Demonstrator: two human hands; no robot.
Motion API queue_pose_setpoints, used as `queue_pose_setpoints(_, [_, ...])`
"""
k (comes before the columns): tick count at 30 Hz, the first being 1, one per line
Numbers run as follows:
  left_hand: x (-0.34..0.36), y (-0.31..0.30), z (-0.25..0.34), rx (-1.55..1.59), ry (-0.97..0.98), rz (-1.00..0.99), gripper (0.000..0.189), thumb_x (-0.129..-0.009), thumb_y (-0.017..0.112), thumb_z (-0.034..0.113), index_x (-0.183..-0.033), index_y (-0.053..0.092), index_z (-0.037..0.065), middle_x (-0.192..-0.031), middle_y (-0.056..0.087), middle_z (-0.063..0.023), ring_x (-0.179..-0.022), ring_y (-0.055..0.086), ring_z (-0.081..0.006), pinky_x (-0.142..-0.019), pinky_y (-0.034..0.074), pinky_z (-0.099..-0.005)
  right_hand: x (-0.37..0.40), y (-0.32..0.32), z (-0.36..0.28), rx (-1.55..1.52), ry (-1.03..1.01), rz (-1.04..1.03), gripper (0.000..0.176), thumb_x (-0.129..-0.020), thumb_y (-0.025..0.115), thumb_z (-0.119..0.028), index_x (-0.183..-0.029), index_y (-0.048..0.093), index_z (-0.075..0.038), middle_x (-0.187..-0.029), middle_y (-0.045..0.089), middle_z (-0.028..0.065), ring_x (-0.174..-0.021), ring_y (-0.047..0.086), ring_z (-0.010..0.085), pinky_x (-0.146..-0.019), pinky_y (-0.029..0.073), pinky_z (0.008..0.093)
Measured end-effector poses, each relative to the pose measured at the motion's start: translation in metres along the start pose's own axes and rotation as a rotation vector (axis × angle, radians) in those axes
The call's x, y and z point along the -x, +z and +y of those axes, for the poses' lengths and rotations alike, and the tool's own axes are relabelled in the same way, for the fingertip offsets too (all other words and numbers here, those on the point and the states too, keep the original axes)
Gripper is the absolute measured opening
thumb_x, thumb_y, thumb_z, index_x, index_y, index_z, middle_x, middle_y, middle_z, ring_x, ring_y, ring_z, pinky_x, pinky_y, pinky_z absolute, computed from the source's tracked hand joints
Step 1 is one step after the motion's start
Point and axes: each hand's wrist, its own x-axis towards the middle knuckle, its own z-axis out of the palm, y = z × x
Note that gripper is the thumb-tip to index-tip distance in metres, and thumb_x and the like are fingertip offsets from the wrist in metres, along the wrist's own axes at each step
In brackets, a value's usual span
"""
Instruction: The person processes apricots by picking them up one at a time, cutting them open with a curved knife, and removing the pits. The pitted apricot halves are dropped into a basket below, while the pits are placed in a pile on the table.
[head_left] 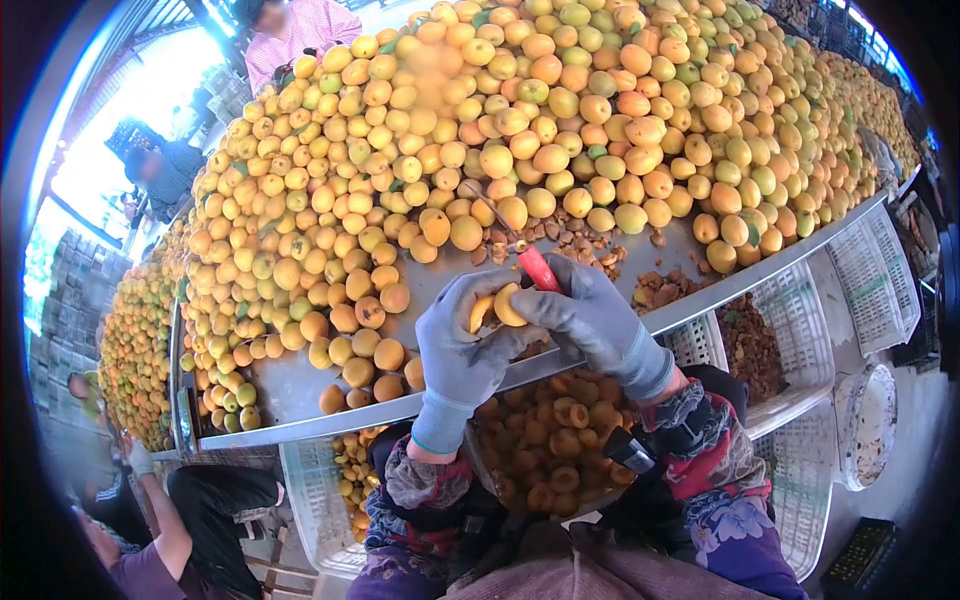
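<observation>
In grey work gloves, both my hands meet over the near edge of the metal table [300, 390]. My left hand [455, 345] is closed around a split apricot [510, 305], its cut orange flesh facing up. Closed on the red handle of a small knife [538, 268], my right hand [595, 318] also touches the fruit with its thumb. The thin blade points away toward the pile of whole apricots [500, 160]. Loose brown pits [575, 240] lie on the metal just beyond my hands. Below them is a container holding several halved apricots [560, 440].
White plastic crates [800, 310] stand to the right, one with brown pits [748, 345]. Another crate [310, 500] with apricots is at lower left. A white bucket [865, 425] sits far right. Co-workers are at the left [150, 540] and behind the pile [290, 40].
</observation>
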Motion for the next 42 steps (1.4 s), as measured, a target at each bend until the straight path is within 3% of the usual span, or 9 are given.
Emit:
queue_pose_setpoints(9, [0.0, -0.002, 0.0, 0.179, -0.087, -0.068, 0.047, -0.066, 0.082, 0.017, -0.104, 0.06, 0.002, -0.098, 0.061, -0.0084, -0.087, 0.06, -0.016, -0.078, 0.048, -0.0272, -0.005, -0.016, 0.005, 0.13, 0.145, 0.112, 0.031, -0.081, 0.061, -0.02, -0.103, 0.06, 0.002, -0.068, 0.06, 0.0028, -0.057, 0.057, 0.011, -0.052, 0.044, 0.026])
queue_pose_setpoints(11, [0.003, -0.008, 0.008, 0.378, -0.21, -0.209, 0.048, -0.067, 0.081, 0.017, -0.108, 0.059, 0.004, -0.1, 0.059, -0.0082, -0.09, 0.058, -0.0164, -0.081, 0.047, -0.0279, -0.026, -0.033, 0.043, 0.44, -0.141, 0.37, 0.022, -0.082, 0.061, -0.017, -0.095, 0.063, 0.001, -0.069, 0.06, 0.0007, -0.059, 0.052, 0.0065, -0.052, 0.04, 0.0214])
queue_pose_setpoints(15, [0.015, -0.001, 0.019, -0.105, 0.098, -0.606, 0.058, -0.068, 0.077, 0.023, -0.119, 0.052, 0.009, -0.105, 0.057, -0.0121, -0.101, 0.055, -0.0316, -0.088, 0.045, -0.0409, -0.017, -0.032, 0.027, 0.851, -0.179, 0.464, 0.023, -0.084, 0.063, -0.018, -0.098, 0.062, 0.0, -0.073, 0.061, 0.0084, -0.063, 0.053, 0.0124, -0.06, 0.044, 0.0284])
queue_pose_setpoints(19, [0.044, 0.015, 0.008, -0.457, 0.223, -0.574, 0.057, -0.072, 0.072, 0.027, -0.122, 0.049, 0.01, -0.11, 0.054, -0.0159, -0.104, 0.051, -0.0386, -0.088, 0.043, -0.0462, -0.017, -0.026, 0.036, 0.704, -0.225, 0.428, 0.025, -0.083, 0.063, -0.023, -0.093, 0.059, 0.0, -0.062, 0.056, 0.0082, -0.054, 0.055, 0.0161, -0.052, 0.043, 0.03])
queue_pose_setpoints(25, [0.029, -0.046, -0.006, -0.892, -0.123, -0.204, 0.047, -0.074, 0.07, 0.03, -0.115, 0.056, 0.01, -0.105, 0.057, -0.0144, -0.099, 0.054, -0.0359, -0.082, 0.044, -0.0444, -0.016, -0.025, 0.037, 0.677, -0.262, 0.394, 0.031, -0.084, 0.064, -0.023, -0.101, 0.06, 0.003, -0.07, 0.061, 0.0118, -0.062, 0.057, 0.0158, -0.059, 0.046, 0.0294])
queue_pose_setpoints(30, [0.023, -0.072, -0.019, -1.228, -0.556, -0.498, 0.04, -0.074, 0.07, 0.027, -0.108, 0.058, 0.009, -0.104, 0.058, -0.0141, -0.093, 0.058, -0.0339, -0.076, 0.048, -0.042, -0.017, -0.021, 0.04, 0.628, -0.221, 0.361, 0.033, -0.084, 0.064, -0.023, -0.102, 0.059, 0.004, -0.075, 0.062, 0.0155, -0.068, 0.06, 0.0194, -0.063, 0.047, 0.0307])
queue_pose_setpoints(36, [0.031, -0.093, -0.056, -0.837, -0.2, -0.438, 0.04, -0.075, 0.07, 0.024, -0.108, 0.058, 0.005, -0.099, 0.061, -0.0113, -0.087, 0.062, -0.0289, -0.075, 0.051, -0.0385, -0.016, -0.019, 0.038, 0.485, -0.157, 0.293, 0.031, -0.085, 0.06, -0.017, -0.106, 0.057, 0.007, -0.08, 0.064, 0.0136, -0.067, 0.061, 0.0176, -0.064, 0.048, 0.0274])
queue_pose_setpoints(38, [0.03, -0.086, -0.052, 0.104, -0.388, -0.118, 0.037, -0.081, 0.066, 0.018, -0.113, 0.056, 0.002, -0.104, 0.061, -0.0116, -0.092, 0.062, -0.0266, -0.078, 0.052, -0.036, -0.015, -0.013, 0.04, 0.135, -0.122, 0.23, 0.025, -0.093, 0.053, -0.023, -0.107, 0.063, -0.004, -0.068, 0.058, -0.0025, -0.052, 0.042, 0.0006, -0.047, 0.032, 0.0172])
queue_pose_setpoints(42, [0.003, -0.071, -0.031, 1.145, -0.419, -0.056, 0.04, -0.088, 0.058, 0.011, -0.124, 0.047, -0.001, -0.112, 0.059, -0.0146, -0.102, 0.06, -0.0273, -0.09, 0.051, -0.0407, -0.006, 0.001, 0.024, -0.087, -0.133, 0.105, 0.033, -0.094, 0.052, -0.035, -0.105, 0.059, -0.005, -0.065, 0.054, -0.0037, -0.049, 0.044, 0.0017, -0.043, 0.032, 0.018])
